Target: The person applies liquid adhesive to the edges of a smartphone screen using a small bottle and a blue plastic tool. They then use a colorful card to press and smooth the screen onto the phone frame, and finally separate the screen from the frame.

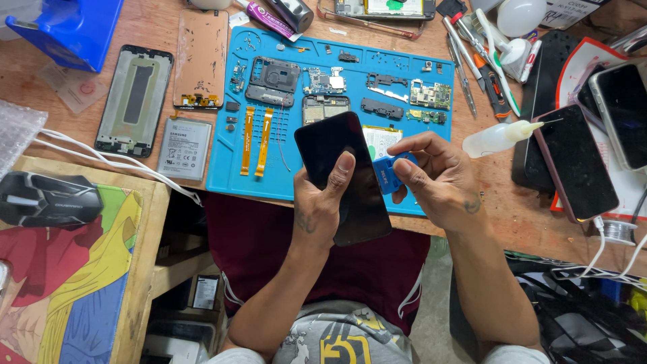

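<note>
Head view: your left hand (322, 202) grips the black phone (344, 176), thumb across its glass, tilted above the near edge of the blue mat (232, 182). Your right hand (431, 178) pinches a small blue tool (387, 175) against the phone's right edge, so you seem to be working that seam. Slide it gently along. Loose boards (431, 94) crowd the mat beyond; the glue bottle (499, 137) lies just right on the table (499, 202).

Phone (344, 176): glossy black. Pry tool (389, 175): blue. Work mat (283, 182): bright blue. Flex cables (256, 140): orange. Battery (185, 148): grey-white. Counter (512, 209): brown wood. Mouse pad (74, 283): red, yellow, blue, green cartoon print. Glue bottle (497, 138): translucent white.
</note>
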